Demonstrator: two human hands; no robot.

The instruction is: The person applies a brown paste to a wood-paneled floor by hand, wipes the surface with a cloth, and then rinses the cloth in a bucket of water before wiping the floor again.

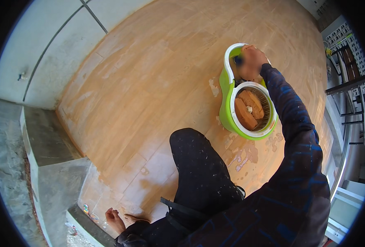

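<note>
A lime-green and white spin-mop bucket (227,102) stands on the wet floor. My right hand (251,63), blurred, reaches into its far compartment. A dark blue thing (238,60) shows beside my fingers, and I cannot tell whether they grip it. In the near compartment sits a perforated spin basket (265,106). Two orange blocks that look like sponges (245,117) lie in it, either side of a pale central knob (249,109). At lower left, my left hand (114,218) hangs near my bare foot (135,218), its fingers loosely curled and seemingly holding nothing.
Wood-look floor tiles (157,83) carry pale smears and puddles (245,157). A grey concrete step (51,136) and a ledge (89,227) border the left, below a pale wall (55,52). Dark metal-framed furniture (350,89) stands at far right.
</note>
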